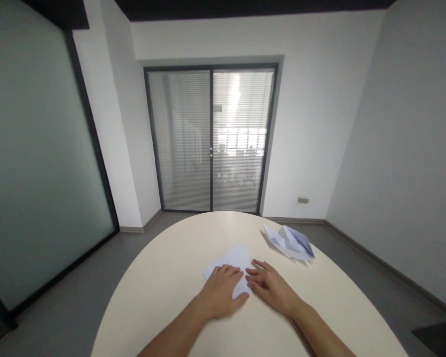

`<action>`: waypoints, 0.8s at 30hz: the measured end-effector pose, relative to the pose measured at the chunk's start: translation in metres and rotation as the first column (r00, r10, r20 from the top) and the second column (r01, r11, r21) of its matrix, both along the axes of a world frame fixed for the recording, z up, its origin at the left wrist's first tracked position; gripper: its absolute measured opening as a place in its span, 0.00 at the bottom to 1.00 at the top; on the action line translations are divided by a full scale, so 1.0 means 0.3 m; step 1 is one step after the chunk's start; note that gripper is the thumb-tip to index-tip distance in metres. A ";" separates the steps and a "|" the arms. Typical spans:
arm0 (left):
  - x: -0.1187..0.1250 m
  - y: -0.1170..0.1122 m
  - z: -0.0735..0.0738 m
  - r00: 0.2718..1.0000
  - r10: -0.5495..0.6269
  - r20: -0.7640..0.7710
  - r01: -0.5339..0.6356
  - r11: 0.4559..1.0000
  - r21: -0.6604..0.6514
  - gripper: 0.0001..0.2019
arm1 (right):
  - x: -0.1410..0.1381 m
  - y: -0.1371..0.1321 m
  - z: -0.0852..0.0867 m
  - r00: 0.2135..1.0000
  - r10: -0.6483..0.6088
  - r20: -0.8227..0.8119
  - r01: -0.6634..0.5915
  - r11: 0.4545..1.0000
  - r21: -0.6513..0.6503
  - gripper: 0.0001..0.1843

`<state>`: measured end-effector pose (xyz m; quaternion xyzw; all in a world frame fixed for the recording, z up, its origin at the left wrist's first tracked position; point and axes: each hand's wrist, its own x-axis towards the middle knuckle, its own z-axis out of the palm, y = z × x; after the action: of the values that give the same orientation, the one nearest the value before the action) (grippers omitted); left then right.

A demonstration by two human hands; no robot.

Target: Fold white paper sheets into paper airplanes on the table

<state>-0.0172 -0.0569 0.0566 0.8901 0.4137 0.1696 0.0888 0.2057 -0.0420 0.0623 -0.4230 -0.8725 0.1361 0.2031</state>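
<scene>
A white sheet of paper (235, 259) lies on the cream oval table (163, 282) in front of me. My left hand (222, 291) rests flat on the sheet's near part, fingers stretched forward. My right hand (269, 283) lies flat beside it, fingers pointing left and touching the sheet's right edge. Both hands press down with fingers spread and grip nothing. A folded white paper shape (290, 242) sits on the table to the right, beyond my right hand and apart from it.
The table's rounded far edge ends before grey floor (141, 233). A glass sliding door with blinds (211, 139) stands straight ahead. A frosted glass wall (33, 163) runs along the left, a plain white wall (405, 148) along the right.
</scene>
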 end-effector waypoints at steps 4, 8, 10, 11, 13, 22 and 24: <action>-0.005 0.009 -0.008 0.998 -0.061 0.031 0.061 0.998 0.013 0.19 | -0.005 -0.006 0.009 0.997 0.005 -0.077 -0.008 1.000 -0.030 0.14; -0.011 0.031 -0.046 0.997 -0.070 0.015 0.070 0.996 -0.049 0.25 | 0.007 0.015 -0.012 0.991 -0.036 -0.126 0.037 0.999 0.009 0.13; -0.012 0.039 -0.060 0.998 -0.068 -0.004 0.068 0.995 -0.079 0.26 | 0.023 0.033 -0.034 0.989 -0.095 -0.118 0.100 0.994 0.041 0.16; -0.011 0.042 -0.064 0.997 -0.072 -0.007 0.071 0.994 -0.087 0.27 | 0.032 0.041 -0.045 0.987 -0.124 -0.100 0.130 0.990 0.058 0.17; -0.010 0.044 -0.066 0.997 -0.074 -0.006 0.073 0.993 -0.091 0.27 | 0.049 0.056 -0.066 0.984 -0.164 -0.062 0.170 0.981 0.091 0.20; -0.006 0.044 -0.062 0.997 -0.073 -0.009 0.072 0.993 -0.096 0.28 | 0.057 0.058 -0.075 0.979 -0.201 0.039 0.198 0.977 0.076 0.32; -0.003 0.044 -0.060 0.998 -0.070 -0.008 0.069 0.993 -0.099 0.28 | 0.055 0.055 -0.075 0.973 -0.224 0.056 0.221 0.974 0.050 0.37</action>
<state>-0.0181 -0.0438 0.0386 0.8993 0.3909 0.1407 0.1363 0.2221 -0.0257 0.0399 -0.5175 -0.8282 0.0806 0.1995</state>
